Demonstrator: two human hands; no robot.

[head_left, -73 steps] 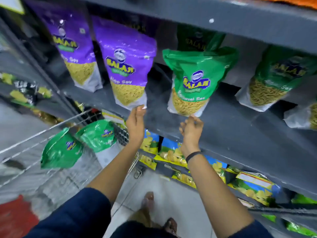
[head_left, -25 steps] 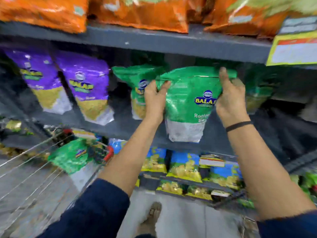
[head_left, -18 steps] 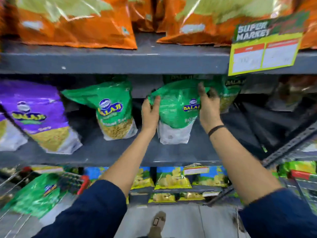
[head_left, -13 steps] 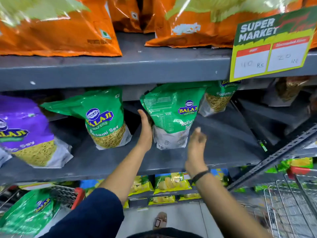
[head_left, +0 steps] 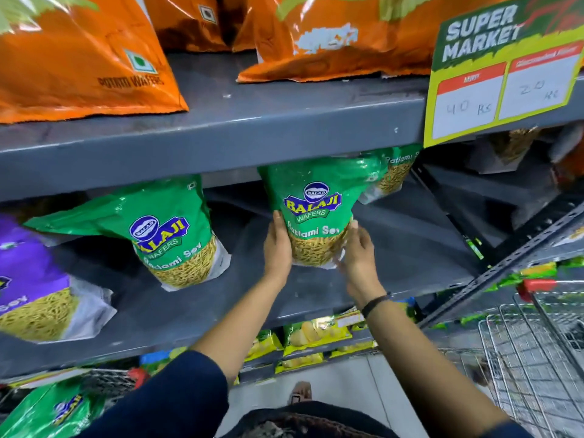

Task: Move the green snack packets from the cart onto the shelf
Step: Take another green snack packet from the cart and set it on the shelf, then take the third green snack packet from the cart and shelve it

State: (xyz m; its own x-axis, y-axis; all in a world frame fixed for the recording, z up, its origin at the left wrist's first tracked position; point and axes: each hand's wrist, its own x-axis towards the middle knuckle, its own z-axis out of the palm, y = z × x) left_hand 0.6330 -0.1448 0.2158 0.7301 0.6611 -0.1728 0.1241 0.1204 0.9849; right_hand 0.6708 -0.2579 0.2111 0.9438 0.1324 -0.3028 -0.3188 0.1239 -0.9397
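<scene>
head | grey shelf point(head_left: 196, 298) | both hands on green pkt point(head_left: 316, 213)

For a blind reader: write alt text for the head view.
Both hands, left hand and right hand, steady an upright green Balaji Ratlami Sev packet on a grey metal shelf, beside another green packet.

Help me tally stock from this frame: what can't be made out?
- Third Ratlami Sev packet, head view: top hidden by the upper shelf edge.
- Packet in the cart: cut off by the frame's bottom-left corner.
- Price tag: handwriting faint.
- Right shelf bags: blurred, shadowed.
</scene>
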